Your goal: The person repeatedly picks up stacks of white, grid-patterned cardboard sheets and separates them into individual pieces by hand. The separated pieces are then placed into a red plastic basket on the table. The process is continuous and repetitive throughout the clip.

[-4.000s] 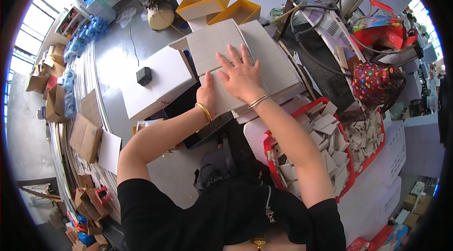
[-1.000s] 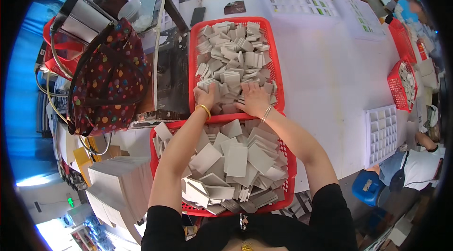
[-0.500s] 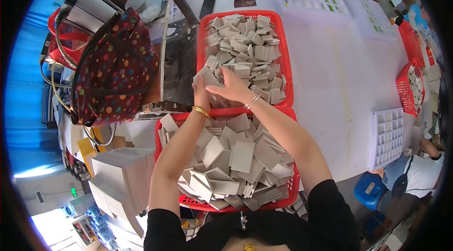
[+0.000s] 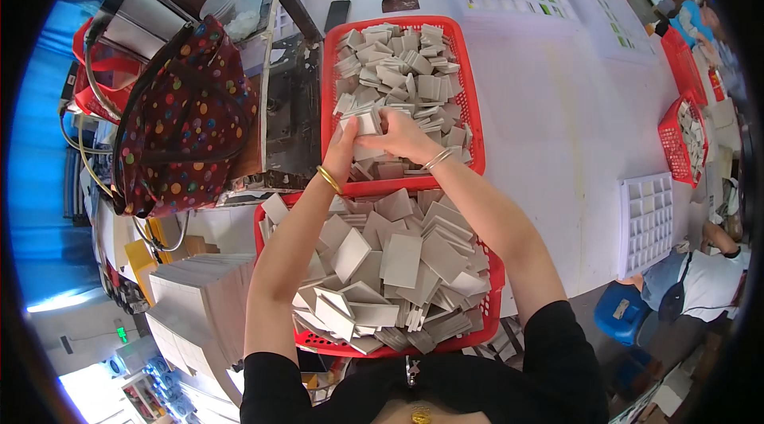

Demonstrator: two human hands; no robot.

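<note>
Over the near left part of the far red basket (image 4: pixel 475 105), my two hands hold a small stack of flat pale-grey pieces (image 4: pixel 368 123) between them. My left hand (image 4: pixel 341 149) is closed on the stack's left side, its thumb raised along it. My right hand (image 4: pixel 400 136) grips the stack from the right with bent fingers. Many loose small pieces (image 4: pixel 390 74) of the same kind fill this basket. Closer to me, below my forearms, a second red basket (image 4: pixel 495 296) holds larger grey rectangular pieces (image 4: pixel 402 259) in a jumbled heap.
A dotted bag (image 4: pixel 187 121) and a worn dark stand (image 4: pixel 294 113) are at the left, above stacked grey sheets (image 4: pixel 199 296). On the white table lie a phone (image 4: pixel 337 15), compartment trays (image 4: pixel 646 221) and a small red basket (image 4: pixel 683 141). A person (image 4: pixel 700 289) sits at the right.
My hands have lifted slightly and turned the stack, so its flat top shows between my fingers. The right hand has shifted closer around it. The whole view has shifted slightly.
</note>
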